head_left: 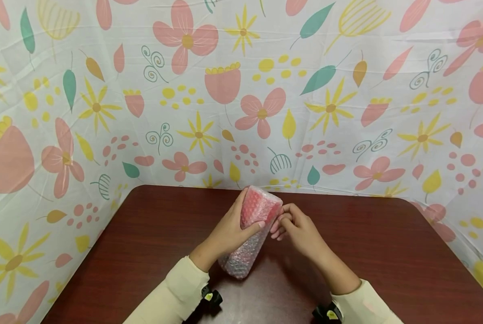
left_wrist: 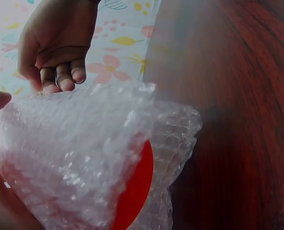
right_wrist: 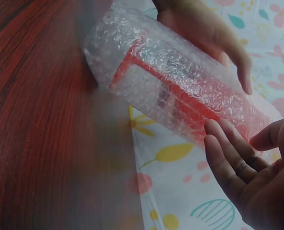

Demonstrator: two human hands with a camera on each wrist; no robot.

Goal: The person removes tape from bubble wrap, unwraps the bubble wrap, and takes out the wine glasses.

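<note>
Steadying the bubble-wrapped package [head_left: 243,254], top leaning to 1 o'clock over the table [head_left: 156,238]: left hand [head_left: 230,228] grips from 9 o'clock, thumb across front. Right hand [head_left: 298,227] at its 2 o'clock edge, fingers loosely bent; can't tell if pinching. Best keep hold firm, not squashing; work that edge gently.

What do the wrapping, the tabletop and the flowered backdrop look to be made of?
Wrapping: clear, glossy plastic bubble wrap, from its raised cells and highlights.
Tabletop: polished wood or wood-look laminate, from the red-brown streaky grain and sheen; which, I cannot tell.
Flowered backdrop: probably thin, mostly matt printed fabric, judging by its creases and folds, though plastic sheeting is possible.
</note>
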